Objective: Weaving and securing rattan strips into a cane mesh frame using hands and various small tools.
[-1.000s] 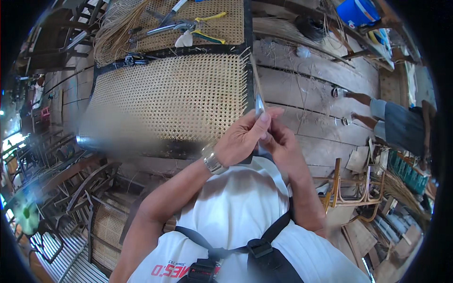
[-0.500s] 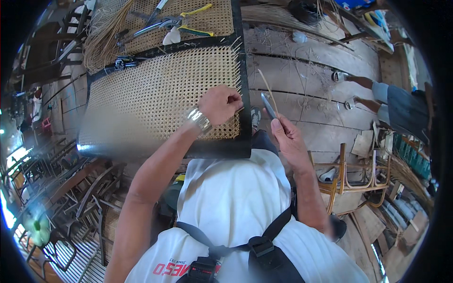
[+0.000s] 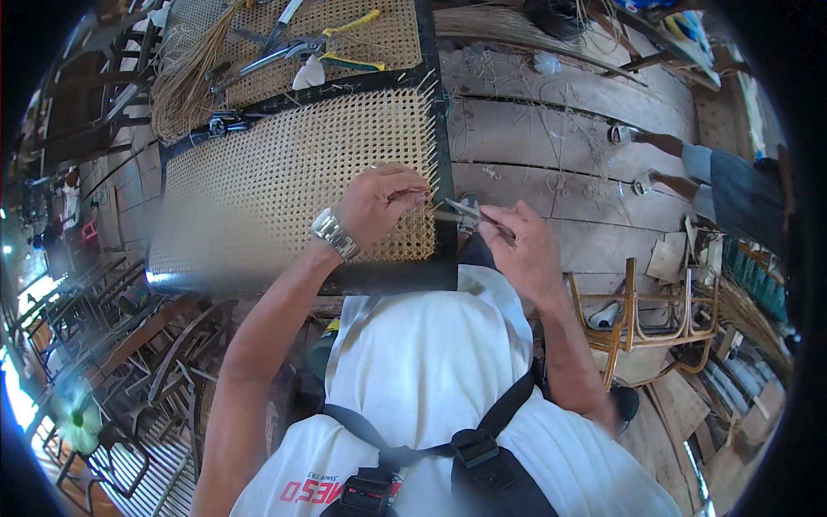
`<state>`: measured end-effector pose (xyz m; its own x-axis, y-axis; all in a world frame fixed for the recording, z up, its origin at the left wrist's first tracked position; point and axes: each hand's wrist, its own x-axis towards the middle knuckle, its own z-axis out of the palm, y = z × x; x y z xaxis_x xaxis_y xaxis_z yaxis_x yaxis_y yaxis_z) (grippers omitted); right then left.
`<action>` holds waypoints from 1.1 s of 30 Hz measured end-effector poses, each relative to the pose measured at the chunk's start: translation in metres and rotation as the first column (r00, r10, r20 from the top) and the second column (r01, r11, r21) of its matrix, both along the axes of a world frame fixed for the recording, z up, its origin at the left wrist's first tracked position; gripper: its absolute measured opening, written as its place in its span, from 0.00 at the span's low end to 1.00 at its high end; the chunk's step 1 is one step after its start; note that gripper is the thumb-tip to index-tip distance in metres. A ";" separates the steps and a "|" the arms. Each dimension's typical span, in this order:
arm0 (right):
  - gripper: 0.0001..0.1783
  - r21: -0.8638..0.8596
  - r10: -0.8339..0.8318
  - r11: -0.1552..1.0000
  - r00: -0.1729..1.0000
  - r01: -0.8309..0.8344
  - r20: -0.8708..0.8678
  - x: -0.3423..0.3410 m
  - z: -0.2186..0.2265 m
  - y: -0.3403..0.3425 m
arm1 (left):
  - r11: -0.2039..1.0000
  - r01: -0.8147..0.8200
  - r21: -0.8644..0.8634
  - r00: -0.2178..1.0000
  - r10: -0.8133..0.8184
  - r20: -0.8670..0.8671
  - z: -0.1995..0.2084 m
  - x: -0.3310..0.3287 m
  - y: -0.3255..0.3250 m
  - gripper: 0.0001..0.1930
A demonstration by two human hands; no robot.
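Note:
Woven cane webbing (image 3: 276, 164) is stretched in a black frame (image 3: 441, 138), with short loose strand ends along its right edge. My left hand (image 3: 379, 207), a metal watch at its wrist, rests at that edge with fingertips pinched together; what is between them is too small to tell. Just right of the frame, my right hand (image 3: 525, 250) is closed around a knife (image 3: 463, 208), its blade pointing left toward my left fingers. A thin pale cane strip (image 3: 445, 216) shows beside the blade, between the two hands.
On the upper cane panel lie shears with yellow handles (image 3: 353, 24), a white scrap (image 3: 309, 73) and a bundle of cane strands (image 3: 191, 90). A black tool (image 3: 220, 127) sits on the frame's crossbar. Chair frames (image 3: 633, 319) stand right; another person's legs (image 3: 663, 164) are beyond.
My right hand has moved left to the frame's edge, bringing the knife from pointing up to pointing left. My left hand has shifted slightly left, its fingers still pinched.

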<state>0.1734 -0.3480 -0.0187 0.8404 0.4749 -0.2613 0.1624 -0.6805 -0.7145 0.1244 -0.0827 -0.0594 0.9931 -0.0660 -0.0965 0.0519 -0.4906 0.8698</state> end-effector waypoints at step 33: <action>0.19 -0.138 0.308 0.951 0.834 -0.275 0.458 -0.011 -0.009 0.019 | 0.950 0.222 0.219 0.943 -0.266 0.200 -0.011 0.008 0.003 0.08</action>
<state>0.1624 -0.3294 -0.0272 0.6950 0.7133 0.0900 0.6644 -0.5894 -0.4595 0.1322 -0.0797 -0.0703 0.9460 -0.3111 0.0915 -0.2752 -0.6210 0.7339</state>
